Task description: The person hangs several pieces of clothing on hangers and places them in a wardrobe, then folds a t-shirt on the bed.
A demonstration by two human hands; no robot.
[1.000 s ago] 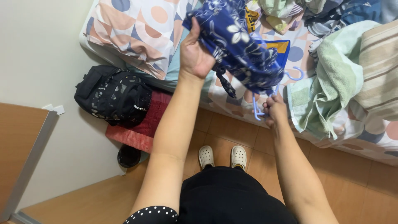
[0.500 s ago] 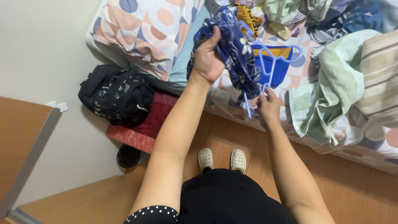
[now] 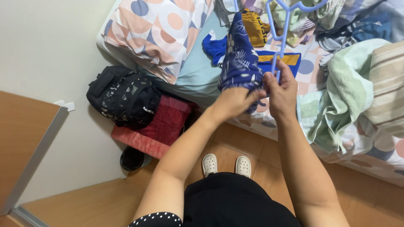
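left hand [image 3: 233,102] bunched around soft dark blue leaf-print cloth [image 3: 240,63], at twelve o'clock over the bed edge [image 3: 198,90]. right hand [image 3: 283,93] pinching thin pale blue plastic hanger [image 3: 281,29], touching the left. crumpled green towel [image 3: 345,96] at three o'clock. patterned pillow [image 3: 158,31] at ten. black padded backpack [image 3: 124,98] on red woven box [image 3: 158,128] at nine; contents hidden.

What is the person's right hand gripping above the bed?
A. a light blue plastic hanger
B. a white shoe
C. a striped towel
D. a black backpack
A: the right hand closes around the stem of the light blue plastic hanger, beside the dark blue patterned garment that the left hand holds.
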